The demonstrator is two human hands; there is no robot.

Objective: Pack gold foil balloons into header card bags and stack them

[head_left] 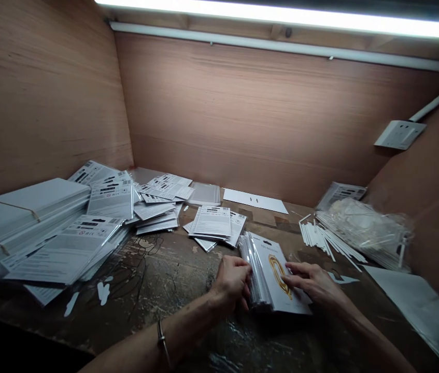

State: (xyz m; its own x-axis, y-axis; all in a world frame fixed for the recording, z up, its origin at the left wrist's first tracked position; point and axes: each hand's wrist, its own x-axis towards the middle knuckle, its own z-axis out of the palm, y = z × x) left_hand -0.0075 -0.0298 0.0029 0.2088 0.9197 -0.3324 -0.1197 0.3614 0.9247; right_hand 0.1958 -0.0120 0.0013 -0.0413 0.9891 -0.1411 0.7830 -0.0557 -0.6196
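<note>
Card pkgs (266, 264) | scuffed brn tbl (180, 274) | wood walls (242, 114) | tube lt (281, 14) on

Card (279, 274): one, white, rectangular, printed side up. Bears a gold elongated loop figure (275, 266) at centre, grey lettering above it and a dark hanging slot (268, 242) near the top edge. Lies aslant, top edge pointing away; lower right part hidden. Whether sleeved, cannot be told.

Sleeves (257, 274): several, clear plastic, glossy, stacked close together, edges slightly fanned, left side partly hidden. Stack sits at the card's left edge, touching, at the same slant, on the table (188, 274).
</note>
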